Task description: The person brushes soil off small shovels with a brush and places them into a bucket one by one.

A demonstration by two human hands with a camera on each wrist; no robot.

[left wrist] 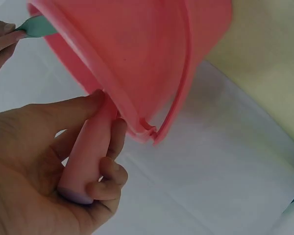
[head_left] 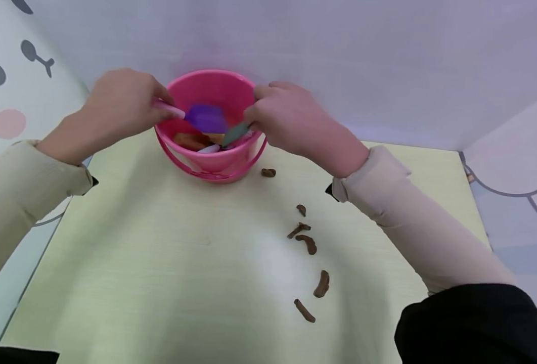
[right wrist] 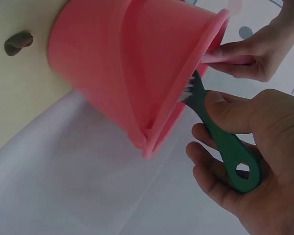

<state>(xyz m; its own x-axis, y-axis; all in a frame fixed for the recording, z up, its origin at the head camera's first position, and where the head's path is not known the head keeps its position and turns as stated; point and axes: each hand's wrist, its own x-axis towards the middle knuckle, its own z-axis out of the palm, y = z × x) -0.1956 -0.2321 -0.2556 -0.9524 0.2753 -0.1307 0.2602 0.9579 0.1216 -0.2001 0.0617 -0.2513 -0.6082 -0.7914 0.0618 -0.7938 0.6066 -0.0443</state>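
Note:
A pink bucket stands at the table's far edge, its handle hanging down in front. My left hand grips the pink handle of a small spatula with a purple blade, which reaches over the bucket's opening. In my right hand is a green brush with pale bristles. Its head lies at the rim on the bucket's right side, close to the spatula blade in the head view. Orange-brown pieces and a pale object show inside the bucket.
Several brown, curled pieces lie in a loose line on the pale table, one right beside the bucket. A light cloth-like backdrop rises behind the table. Printed panels flank both sides.

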